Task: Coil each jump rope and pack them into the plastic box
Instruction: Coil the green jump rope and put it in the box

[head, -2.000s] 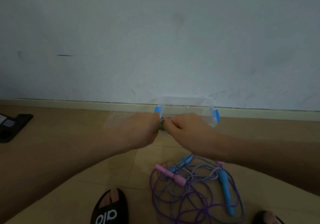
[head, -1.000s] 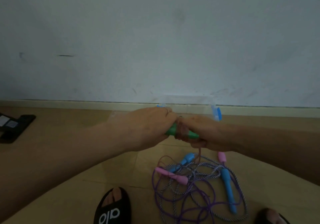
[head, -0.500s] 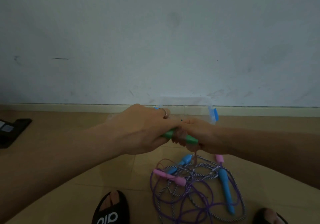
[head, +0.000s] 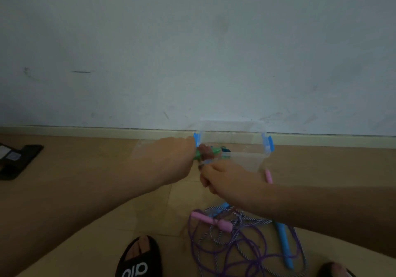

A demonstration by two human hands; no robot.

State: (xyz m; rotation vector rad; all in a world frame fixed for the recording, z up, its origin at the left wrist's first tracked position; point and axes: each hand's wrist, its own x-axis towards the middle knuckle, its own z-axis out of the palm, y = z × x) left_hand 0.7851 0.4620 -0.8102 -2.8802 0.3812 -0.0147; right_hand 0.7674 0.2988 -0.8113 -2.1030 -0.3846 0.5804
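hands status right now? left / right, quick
Left hand: grips the green-handled rope bundle at the plastic box.
Right hand: fingers curled; contents cannot be told.

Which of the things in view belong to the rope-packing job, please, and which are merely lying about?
Part of the job:
- green-handled rope, held by left hand
- right hand
- clear plastic box with blue clips
- pink-handled rope, uncoiled
- blue-handled rope, tangled with it

Lying about:
- dark flat object on the floor
- black sandal
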